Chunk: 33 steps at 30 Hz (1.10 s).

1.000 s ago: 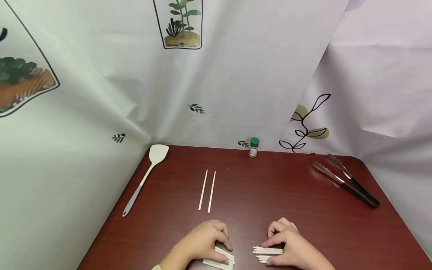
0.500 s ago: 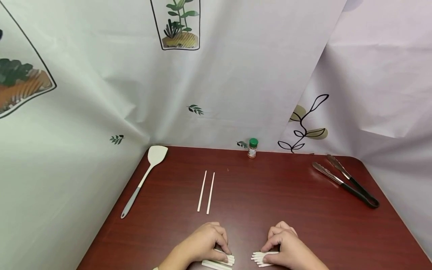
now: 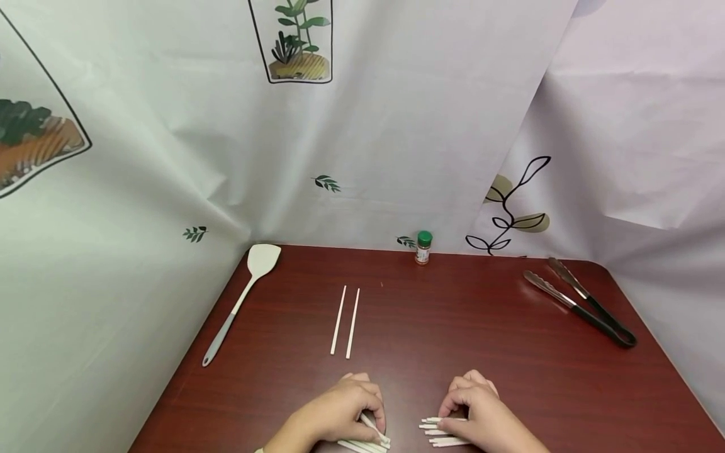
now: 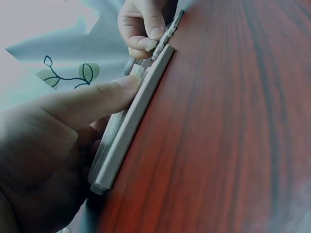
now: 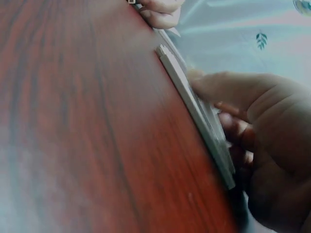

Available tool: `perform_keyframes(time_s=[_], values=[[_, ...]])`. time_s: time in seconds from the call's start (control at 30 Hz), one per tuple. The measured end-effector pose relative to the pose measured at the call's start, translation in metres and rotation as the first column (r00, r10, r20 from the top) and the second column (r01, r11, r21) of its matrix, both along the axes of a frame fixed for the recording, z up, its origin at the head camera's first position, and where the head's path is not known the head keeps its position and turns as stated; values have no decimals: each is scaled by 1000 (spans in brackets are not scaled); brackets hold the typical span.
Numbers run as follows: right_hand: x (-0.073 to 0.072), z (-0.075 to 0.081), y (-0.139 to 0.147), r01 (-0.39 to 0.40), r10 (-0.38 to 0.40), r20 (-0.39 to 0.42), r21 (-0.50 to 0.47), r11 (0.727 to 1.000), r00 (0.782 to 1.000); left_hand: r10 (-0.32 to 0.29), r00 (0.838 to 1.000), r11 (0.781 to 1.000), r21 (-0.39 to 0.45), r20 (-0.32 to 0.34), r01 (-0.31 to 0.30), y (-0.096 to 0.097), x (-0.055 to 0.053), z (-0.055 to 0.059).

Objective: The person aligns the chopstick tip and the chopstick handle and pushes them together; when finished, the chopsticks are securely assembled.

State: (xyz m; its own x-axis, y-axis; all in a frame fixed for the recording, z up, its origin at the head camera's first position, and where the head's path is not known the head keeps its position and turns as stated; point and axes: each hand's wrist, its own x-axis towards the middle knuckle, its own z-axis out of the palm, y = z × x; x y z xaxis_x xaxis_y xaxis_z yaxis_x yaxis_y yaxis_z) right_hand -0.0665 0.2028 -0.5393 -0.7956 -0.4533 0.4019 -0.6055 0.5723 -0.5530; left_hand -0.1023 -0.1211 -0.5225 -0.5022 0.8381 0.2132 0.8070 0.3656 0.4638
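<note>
My left hand [image 3: 342, 409], low in the head view, has its thumb and fingers around some thin white sticks [image 4: 136, 119] lying along the table, partly covered by the hand. To its right, my right hand [image 3: 481, 412] pinches at another bunch of white sticks [image 5: 190, 103], whose left ends fan out unevenly from under the thumb. The two bunches point toward each other with a short gap between them. Farther up the table lie two more white sticks [image 3: 338, 321], side by side and apart from both hands.
A white spatula [image 3: 243, 299] with a grey handle lies at the left edge. At the back stands a small green-capped spice jar [image 3: 423, 248]. Metal tongs [image 3: 583, 305] with black handles lie spread at the right. A printed white curtain [image 3: 396, 138] rises behind the dark red table [image 3: 453, 314].
The right-hand sticks drew together into one bunch, then spread slightly apart again. Under the left hand, the sticks shifted and one now slants across the others. Both hands stay nearly in place.
</note>
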Motion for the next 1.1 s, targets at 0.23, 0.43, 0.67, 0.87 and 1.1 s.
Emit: perform_keyframes(time_s=[0.23,0.43,0.67,0.87,1.1], values=[[-3,-2,0,58,-41,132,-130,990,990,20,995,998,57,100,-26,-1,0,-5],[-6,-6,-2,9,0,47,-190,982,999,77,992,988,123,96,-88,4,-1,-11],[-9,-8,-2,-73,58,-74,-205,976,996,65,996,961,264,68,-80,13,-4,-18],[-10,-9,-5,-93,71,-110,-206,974,991,63,993,926,365,99,-96,19,0,-21],[-10,-10,-12,-179,138,-197,-209,961,971,80,986,914,383,146,-131,26,4,-21]])
